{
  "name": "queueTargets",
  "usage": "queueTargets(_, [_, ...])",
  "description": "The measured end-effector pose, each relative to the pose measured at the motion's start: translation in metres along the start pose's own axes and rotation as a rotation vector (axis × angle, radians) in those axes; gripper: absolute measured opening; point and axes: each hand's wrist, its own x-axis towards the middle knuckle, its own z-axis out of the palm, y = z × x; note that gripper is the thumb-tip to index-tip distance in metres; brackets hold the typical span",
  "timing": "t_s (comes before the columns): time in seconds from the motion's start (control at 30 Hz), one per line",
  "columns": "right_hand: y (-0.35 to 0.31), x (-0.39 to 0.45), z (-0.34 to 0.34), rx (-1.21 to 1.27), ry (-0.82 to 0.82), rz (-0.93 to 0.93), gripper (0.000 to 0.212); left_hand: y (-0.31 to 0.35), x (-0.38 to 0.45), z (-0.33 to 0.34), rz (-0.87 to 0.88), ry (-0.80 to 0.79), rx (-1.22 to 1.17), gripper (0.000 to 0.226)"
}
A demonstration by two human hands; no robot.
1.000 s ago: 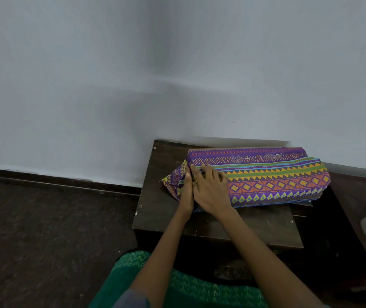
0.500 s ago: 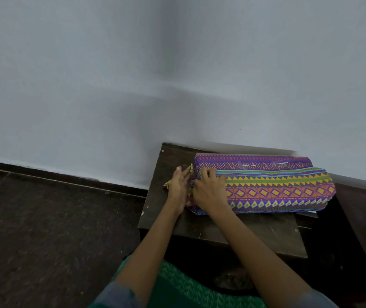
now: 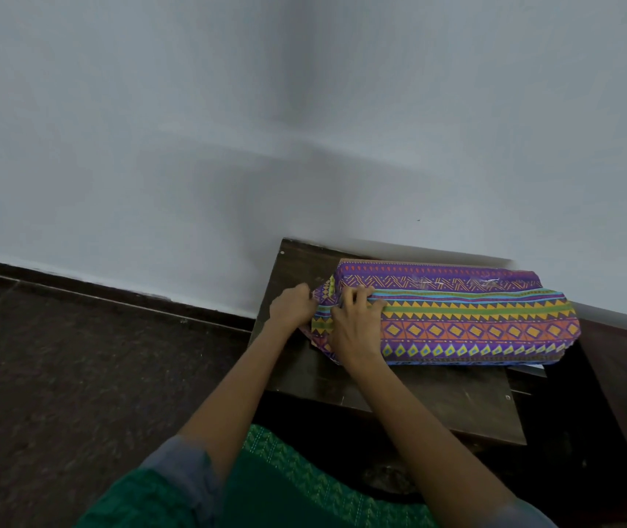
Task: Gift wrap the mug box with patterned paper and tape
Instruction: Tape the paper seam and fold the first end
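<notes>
Head view: mug box (image 3: 456, 318), covered in patterned paper (image 3: 475, 329), lies lengthwise on dark wooden table (image 3: 399, 394) against the wall (image 3: 228, 146). Left hand (image 3: 292, 308) has fingers curled, pinching the loose paper flap (image 3: 323, 322) at the box's left end. Right hand (image 3: 355, 325) rests on that end, fingers bent and gripping the fold. Clear tape (image 3: 453, 282) glints along the top seam.
</notes>
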Motion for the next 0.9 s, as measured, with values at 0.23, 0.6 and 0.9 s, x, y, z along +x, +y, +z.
queueTargets(0.23, [0.001, -0.001, 0.001, 0.038, 0.029, 0.002, 0.043, 0.001, 0.008, 0.005, -0.148, -0.025, -0.314, 0.031])
queueTargets(0.6, [0.003, -0.004, 0.000, 0.120, 0.070, -0.006, 0.048, 0.005, 0.002, 0.014, -0.416, 0.202, -0.683, 0.018])
queueTargets(0.9, [-0.001, -0.001, 0.003, 0.076, 0.060, 0.017, 0.039, -0.002, -0.025, 0.041, -0.137, 0.538, -0.189, 0.027])
